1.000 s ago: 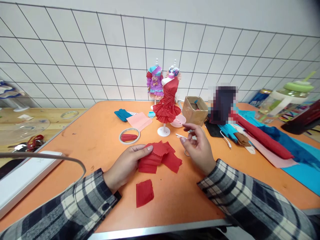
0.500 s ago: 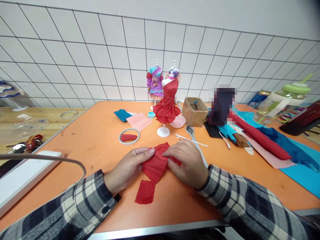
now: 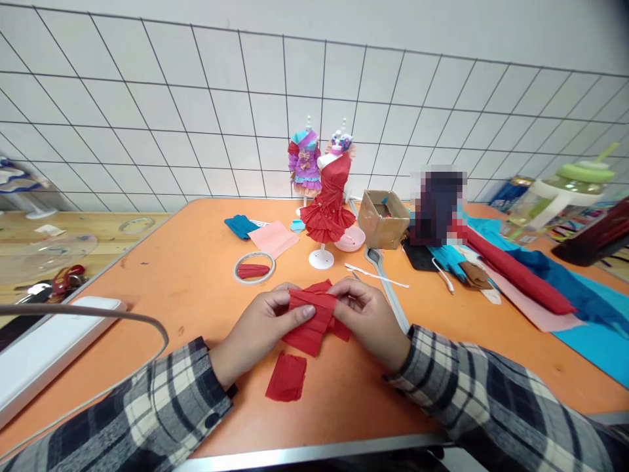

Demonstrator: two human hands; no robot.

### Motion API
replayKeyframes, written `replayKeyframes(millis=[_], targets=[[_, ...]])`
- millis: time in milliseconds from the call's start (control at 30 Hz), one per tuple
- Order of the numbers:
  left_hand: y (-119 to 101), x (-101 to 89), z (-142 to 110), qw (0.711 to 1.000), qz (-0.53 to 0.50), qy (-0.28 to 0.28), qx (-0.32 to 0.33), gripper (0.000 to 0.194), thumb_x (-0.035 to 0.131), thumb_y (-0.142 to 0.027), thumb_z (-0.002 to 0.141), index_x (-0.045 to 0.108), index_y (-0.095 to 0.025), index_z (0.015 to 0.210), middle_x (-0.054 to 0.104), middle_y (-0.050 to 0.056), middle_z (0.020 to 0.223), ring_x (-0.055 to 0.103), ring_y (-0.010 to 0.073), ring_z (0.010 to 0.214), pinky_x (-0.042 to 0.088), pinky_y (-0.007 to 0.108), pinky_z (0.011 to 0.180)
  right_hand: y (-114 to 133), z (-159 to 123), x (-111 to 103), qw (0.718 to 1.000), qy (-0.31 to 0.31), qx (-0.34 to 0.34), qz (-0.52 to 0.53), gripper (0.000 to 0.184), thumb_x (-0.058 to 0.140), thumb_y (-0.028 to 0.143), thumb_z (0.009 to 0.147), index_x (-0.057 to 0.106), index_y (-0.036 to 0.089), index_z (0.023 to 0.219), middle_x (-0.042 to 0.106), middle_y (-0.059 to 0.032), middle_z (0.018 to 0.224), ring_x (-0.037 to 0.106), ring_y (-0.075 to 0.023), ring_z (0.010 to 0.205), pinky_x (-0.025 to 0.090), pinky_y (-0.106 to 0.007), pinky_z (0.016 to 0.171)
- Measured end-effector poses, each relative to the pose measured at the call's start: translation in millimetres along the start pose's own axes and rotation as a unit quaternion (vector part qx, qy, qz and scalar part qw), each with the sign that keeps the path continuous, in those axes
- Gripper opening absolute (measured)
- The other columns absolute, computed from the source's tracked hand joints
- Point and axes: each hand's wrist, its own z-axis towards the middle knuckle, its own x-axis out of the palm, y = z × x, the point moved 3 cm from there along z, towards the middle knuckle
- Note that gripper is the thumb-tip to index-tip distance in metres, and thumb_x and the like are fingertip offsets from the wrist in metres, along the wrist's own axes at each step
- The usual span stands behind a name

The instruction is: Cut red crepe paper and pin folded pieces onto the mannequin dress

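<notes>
Head view: fingers (image 3: 303, 314) on plain red paper (image 3: 314, 332)

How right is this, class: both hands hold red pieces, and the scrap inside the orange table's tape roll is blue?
Only one colour is wrong: the head view shows that the scrap inside the tape roll is red. The left hand and right hand do hold red pieces.
</notes>
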Motion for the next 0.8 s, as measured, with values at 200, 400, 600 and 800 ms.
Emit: replayKeyframes(millis=[200, 400, 600, 800], targets=[[0.8, -14.9, 1.6, 0.996, -0.067, -0.057, -0.003, 0.026, 0.074, -0.039, 0.078, 0.073, -0.018, 0.094, 0.073, 0.004, 0.090, 0.064, 0.0171, 0.079, 0.050, 0.027, 0.075, 20.5, 19.9, -45.6, 0.995, 0.055, -0.035, -0.069, 0.034, 0.053, 0.034, 0.079, 0.059, 0.018, 0.108, 0.060, -0.0037, 0.083, 0.057, -0.0162, 0.075, 0.044, -0.027, 0.064], [0.0, -22.1, 2.7, 0.987, -0.124, -0.098, -0.012, 0.028, 0.079, -0.038, 0.073, 0.069, -0.015, 0.085, 0.073, 0.002, 0.079, 0.062, 0.0130, 0.067, 0.049, 0.022, 0.064, 19.6, 31.5, -96.6, 0.836, 0.118, 0.045, -0.535, 0.016, 0.056, 0.026, 0.080, 0.068, 0.020, 0.087, 0.066, -0.0026, 0.075, 0.058, -0.0160, 0.067, 0.037, -0.026, 0.060], [0.1, -17.8, 2.8, 0.982, -0.161, -0.094, -0.042, 0.028, 0.080, -0.037, 0.073, 0.066, -0.015, 0.084, 0.071, 0.001, 0.071, 0.059, 0.0113, 0.058, 0.047, 0.019, 0.054, 7.3, 18.3, -71.7, 0.731, 0.152, 0.038, -0.665, 0.016, 0.053, 0.018, 0.086, 0.068, 0.015, 0.089, 0.069, -0.0125, 0.087, 0.065, -0.0228, 0.082, 0.041, -0.029, 0.065], [-2.8, -16.7, 1.8, 0.976, -0.188, -0.099, -0.047, 0.029, 0.082, -0.036, 0.069, 0.065, -0.016, 0.082, 0.069, -0.001, 0.070, 0.059, 0.0100, 0.056, 0.047, 0.019, 0.055, 7.7, 14.1, -62.7, 0.708, 0.128, 0.059, -0.692, 0.016, 0.048, 0.011, 0.087, 0.063, 0.013, 0.091, 0.068, -0.0146, 0.090, 0.065, -0.0241, 0.079, 0.040, -0.029, 0.062]])
